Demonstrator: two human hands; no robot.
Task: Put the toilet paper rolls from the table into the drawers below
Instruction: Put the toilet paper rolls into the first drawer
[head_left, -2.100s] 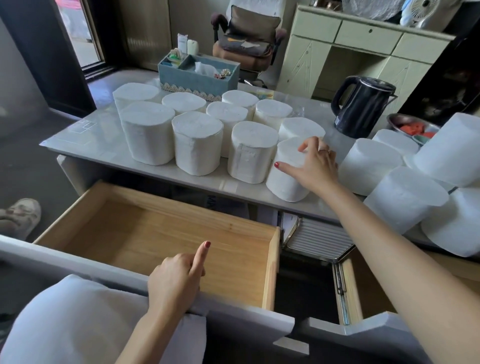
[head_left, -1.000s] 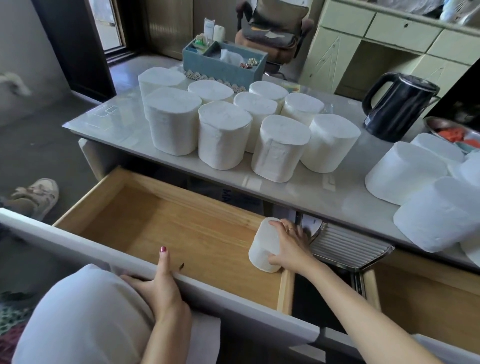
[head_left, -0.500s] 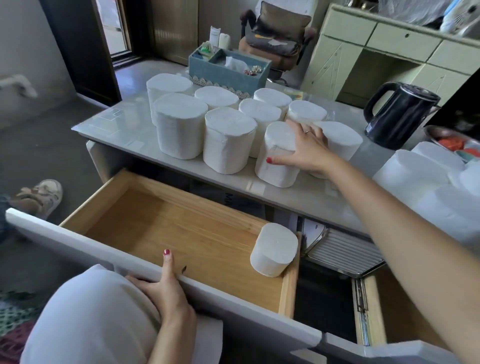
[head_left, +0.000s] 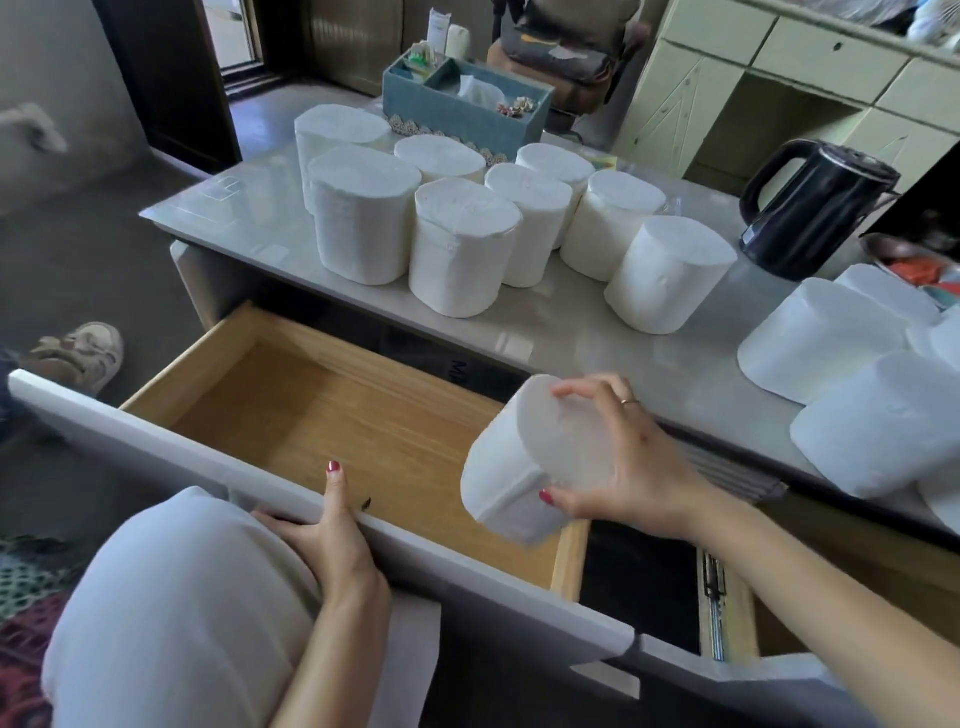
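One toilet paper roll (head_left: 524, 467), a soft white cylinder, is tilted in the right hand (head_left: 618, 457), fingers curled over its top and thumb under it, above the right end of the open wooden drawer (head_left: 332, 410). That roll hides the drawer's right corner; the visible floor is bare wood grain. The left hand (head_left: 327, 540) grips the drawer's white front panel (head_left: 171, 452), thumb inside. Eight upright rolls (head_left: 462, 249) cluster on the glossy grey table (head_left: 566, 322); more rolls (head_left: 821, 343) are cut off at right. Behind stand a black kettle (head_left: 815, 208) and a blue organiser box (head_left: 462, 114) with small items too indistinct to name.
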